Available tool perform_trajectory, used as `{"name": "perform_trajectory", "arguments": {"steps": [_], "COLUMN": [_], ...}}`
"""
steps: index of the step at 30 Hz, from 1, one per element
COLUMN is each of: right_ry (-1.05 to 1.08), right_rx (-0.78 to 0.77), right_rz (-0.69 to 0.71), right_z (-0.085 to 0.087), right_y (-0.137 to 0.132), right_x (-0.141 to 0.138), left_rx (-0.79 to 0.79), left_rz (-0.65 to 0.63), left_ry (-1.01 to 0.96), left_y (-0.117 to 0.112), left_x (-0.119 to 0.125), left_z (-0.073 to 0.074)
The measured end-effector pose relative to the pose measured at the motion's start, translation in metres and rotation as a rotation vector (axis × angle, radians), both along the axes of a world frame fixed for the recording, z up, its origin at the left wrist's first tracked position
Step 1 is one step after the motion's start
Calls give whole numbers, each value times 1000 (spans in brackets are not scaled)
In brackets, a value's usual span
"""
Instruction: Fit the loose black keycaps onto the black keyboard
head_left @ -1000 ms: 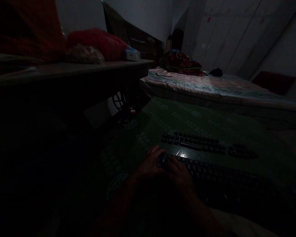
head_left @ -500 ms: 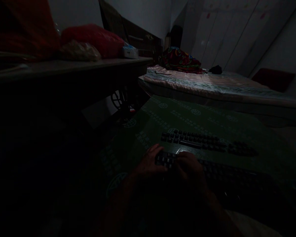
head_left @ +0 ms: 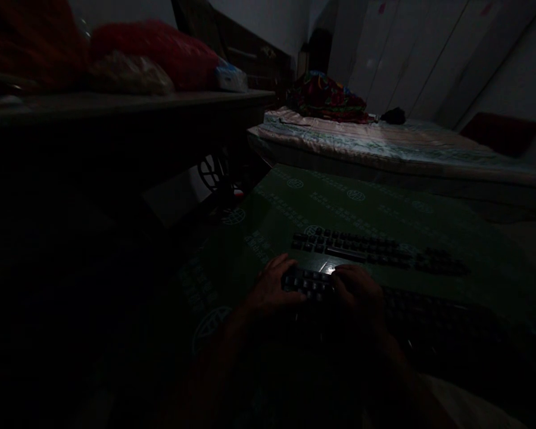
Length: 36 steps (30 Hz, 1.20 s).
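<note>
The keyboard (head_left: 429,316) lies lower centre on the mat (head_left: 339,202), a row of keys (head_left: 366,247) behind it, the bed (head_left: 384,143) upper right

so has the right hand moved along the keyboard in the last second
Yes. The right hand has slid rightward along the keyboard, away from its left end, so keys now show between it and the left hand.

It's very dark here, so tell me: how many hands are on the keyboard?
2: the left hand at the left end of the keyboard, and the right hand beside it over the keys.
</note>
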State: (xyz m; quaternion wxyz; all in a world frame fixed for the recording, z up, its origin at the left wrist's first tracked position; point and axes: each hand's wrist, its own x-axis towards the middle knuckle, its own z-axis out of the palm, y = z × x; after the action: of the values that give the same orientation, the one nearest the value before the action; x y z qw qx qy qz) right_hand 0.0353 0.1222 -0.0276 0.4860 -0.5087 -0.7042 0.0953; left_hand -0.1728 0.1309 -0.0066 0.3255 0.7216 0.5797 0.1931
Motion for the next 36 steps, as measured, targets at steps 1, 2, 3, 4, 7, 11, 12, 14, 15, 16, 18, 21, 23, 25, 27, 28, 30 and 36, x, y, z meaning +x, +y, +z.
{"name": "perform_trajectory", "arguments": {"steps": [1,2,3,4,7,11,12,14,15,16,18,21,23,25,27,28,30,36], "right_ry": [-1,-6,-12,-15,4,24,26,36,43,47,56,57,58,56,59,60,61,58], "right_rx": [-17,-34,-50,-61,-55,-57,-66,-83,-94,-107,-130,-152,-167,-181,-180,-179,-180,-199], "right_rz": [-5,-8,-5,1,9,2,5,5,2,-1,-11,-24,-32,-30,-26,-28,-39,-27], "right_z": [0,1,1,1,1,2,3,5,5,6,5,3,2,1,2,2,4,5], "right_y": [0,0,0,0,0,0,0,-1,-1,-1,-1,-1,0,0,0,0,0,-1], "right_x": [0,0,0,1,1,1,0,0,0,-1,-1,-1,0,0,-1,-1,-1,-2], "left_rx": [-1,1,3,6,3,-3,-1,3,5,6,9,13,19,30,41,47,56,68], "left_rz": [4,8,11,12,12,22,27,39,43,46,51,53,50,47,44,42,40,45], "left_ry": [1,2,2,0,-29,-91,-103,-120,-127,-132,-139,-139,-136,-131,-125,-123,-122,-130], "left_y": [0,-1,-1,-1,-1,1,1,1,1,1,1,1,1,2,2,2,3,4], "left_x": [1,1,2,2,1,-3,-4,-5,-5,-5,-4,-4,-4,-4,-3,-3,-3,-5], "left_z": [0,1,1,1,3,8,10,11,12,12,12,11,9,8,7,6,5,2]}}
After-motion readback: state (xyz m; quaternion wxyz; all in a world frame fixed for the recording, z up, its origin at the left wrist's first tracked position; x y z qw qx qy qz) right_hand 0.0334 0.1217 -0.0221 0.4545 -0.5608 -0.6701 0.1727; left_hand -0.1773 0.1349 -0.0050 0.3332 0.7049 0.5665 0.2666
